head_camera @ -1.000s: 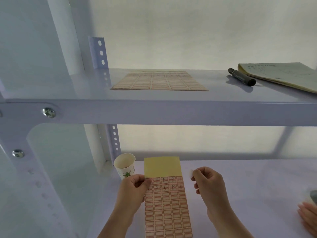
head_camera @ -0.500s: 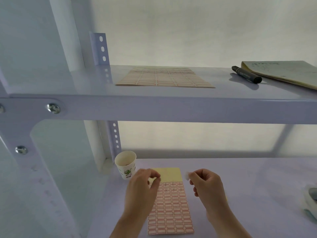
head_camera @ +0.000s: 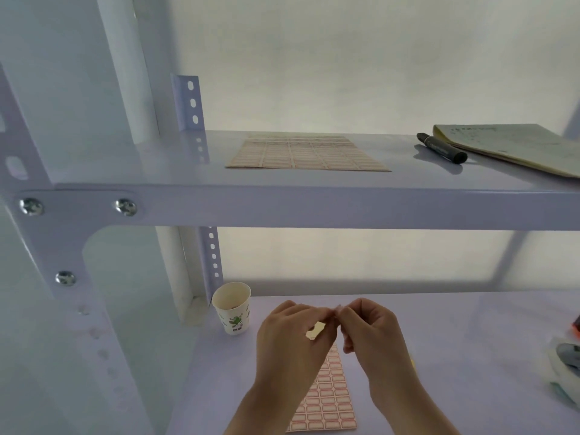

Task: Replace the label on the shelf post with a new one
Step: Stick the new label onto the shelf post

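My left hand [head_camera: 292, 340] and my right hand [head_camera: 373, 334] meet fingertip to fingertip above the lower shelf. Between them they pinch a small pale label [head_camera: 338, 309], mostly hidden by the fingers. Under the hands a sheet of red-bordered labels [head_camera: 329, 403] lies flat on the lower shelf [head_camera: 439, 340], its yellow top strip partly covered by my left hand. The white front shelf post [head_camera: 94, 340] rises at the left, away from both hands. A perforated rear post [head_camera: 189, 102] stands behind it.
A paper cup [head_camera: 233, 312] stands left of my hands, near the rear post. On the upper shelf [head_camera: 314, 208] lie a second label sheet [head_camera: 304, 153], a black marker [head_camera: 441, 148] and a notebook [head_camera: 508, 146]. A white object [head_camera: 565, 368] sits at the right edge.
My left hand let go of the label sheet, which now lies on the shelf, and moved right to meet my right hand at the small label. The view tilted slightly up.
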### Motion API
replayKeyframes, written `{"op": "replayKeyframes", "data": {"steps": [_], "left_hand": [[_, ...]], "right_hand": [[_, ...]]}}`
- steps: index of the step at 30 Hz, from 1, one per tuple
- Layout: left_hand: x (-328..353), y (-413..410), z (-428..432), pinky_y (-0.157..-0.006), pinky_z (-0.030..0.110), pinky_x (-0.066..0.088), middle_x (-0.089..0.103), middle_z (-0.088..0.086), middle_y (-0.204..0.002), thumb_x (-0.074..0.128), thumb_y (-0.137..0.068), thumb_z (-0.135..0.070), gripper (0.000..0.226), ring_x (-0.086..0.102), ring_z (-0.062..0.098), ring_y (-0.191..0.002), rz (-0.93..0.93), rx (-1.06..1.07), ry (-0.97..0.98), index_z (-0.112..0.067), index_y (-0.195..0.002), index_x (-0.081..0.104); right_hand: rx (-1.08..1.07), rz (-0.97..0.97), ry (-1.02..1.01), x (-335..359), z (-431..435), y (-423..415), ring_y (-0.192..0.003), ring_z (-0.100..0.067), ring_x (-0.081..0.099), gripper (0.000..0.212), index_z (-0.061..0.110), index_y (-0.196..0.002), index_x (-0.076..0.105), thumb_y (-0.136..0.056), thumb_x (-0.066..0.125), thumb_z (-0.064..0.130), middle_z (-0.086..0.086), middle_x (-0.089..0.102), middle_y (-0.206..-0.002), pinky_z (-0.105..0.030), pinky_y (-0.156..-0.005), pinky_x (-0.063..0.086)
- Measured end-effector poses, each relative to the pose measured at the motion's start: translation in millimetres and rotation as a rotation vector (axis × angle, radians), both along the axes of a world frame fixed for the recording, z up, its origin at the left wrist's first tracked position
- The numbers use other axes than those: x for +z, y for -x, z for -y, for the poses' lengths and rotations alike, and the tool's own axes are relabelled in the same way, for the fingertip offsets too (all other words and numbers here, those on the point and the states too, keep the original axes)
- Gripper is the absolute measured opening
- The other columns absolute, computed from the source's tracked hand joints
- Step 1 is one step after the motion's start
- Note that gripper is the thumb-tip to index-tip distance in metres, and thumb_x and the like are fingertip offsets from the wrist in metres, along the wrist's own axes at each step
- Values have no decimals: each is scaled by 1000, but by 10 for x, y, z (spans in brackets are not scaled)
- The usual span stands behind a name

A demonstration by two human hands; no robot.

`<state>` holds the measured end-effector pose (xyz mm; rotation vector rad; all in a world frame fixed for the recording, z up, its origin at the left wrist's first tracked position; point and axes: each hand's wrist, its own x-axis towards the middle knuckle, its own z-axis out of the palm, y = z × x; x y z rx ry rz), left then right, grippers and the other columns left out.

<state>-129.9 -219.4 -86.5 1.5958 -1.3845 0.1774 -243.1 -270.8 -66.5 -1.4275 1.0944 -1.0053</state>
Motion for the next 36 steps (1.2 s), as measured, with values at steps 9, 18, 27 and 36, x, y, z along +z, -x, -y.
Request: {"op": "replayKeyframes", "data": {"steps": [9,18,27,36], "left_hand": [[194,-140,-178,-62,22,56,78,-19,-71,76,-84,-17,28,71,4,-66,-627,-67,-30,-43,-72,76],[210,-240,-379,-71,31,61,80,-12,-74,76,-84,-12,20,74,15,-74,-748,-157,-40,-32,-81,82],[279,-192,-590,-70,22,61,80,-15,-78,77,-82,-15,21,76,11,-78,-812,-139,-76,-36,-85,79],[364,55,-855,-69,23,55,78,-9,-78,69,-87,-14,15,71,7,-76,-718,-9,6,-24,-79,77]], "right_hand": [[-34,57,84,193,-251,-69,-53,-7,59,18,25,-83,77,-90,67,12,-2,75,-70,-18,-51,52],[-66,45,89,303,-525,-199,-50,-4,60,18,24,-75,80,-84,74,10,2,77,-64,-22,-52,51],[-81,70,110,325,-745,-171,-47,0,58,18,20,-74,80,-84,72,7,4,76,-62,-13,-49,48],[20,95,90,402,-939,-6,-46,0,56,20,21,-71,79,-84,72,8,9,69,-54,-22,-56,46]]}}
